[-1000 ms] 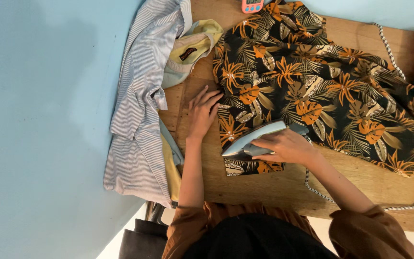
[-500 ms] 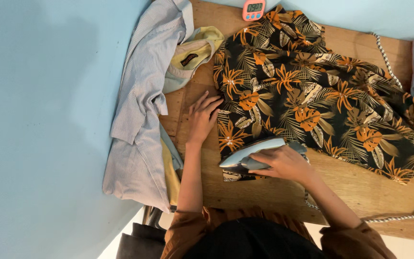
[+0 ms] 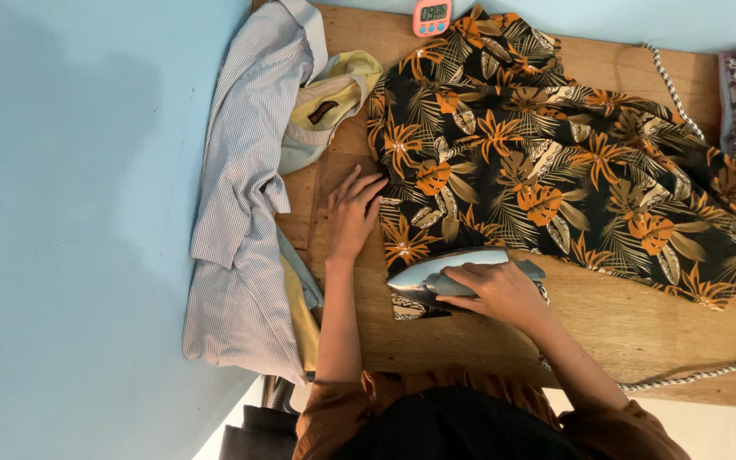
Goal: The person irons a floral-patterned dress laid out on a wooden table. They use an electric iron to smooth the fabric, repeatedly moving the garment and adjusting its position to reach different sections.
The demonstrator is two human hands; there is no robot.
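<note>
Nearest you, your right hand is clenched around the handle of the pale blue iron. The iron rests on the near hem of the black shirt with orange leaf print, close to the near edge of the wooden table. Its long axis runs roughly left to right across the view, and its pointed nose faces left.

Just beyond and to the left, your left hand lies flat and open, gripping nothing. Its palm is on the bare wood and its fingertips touch the shirt's left edge.

A braided cord trails over the table at right. At the table's left edge lies a grey striped shirt, with a yellow garment partly under it.

At the far edge stands a small pink digital timer.
</note>
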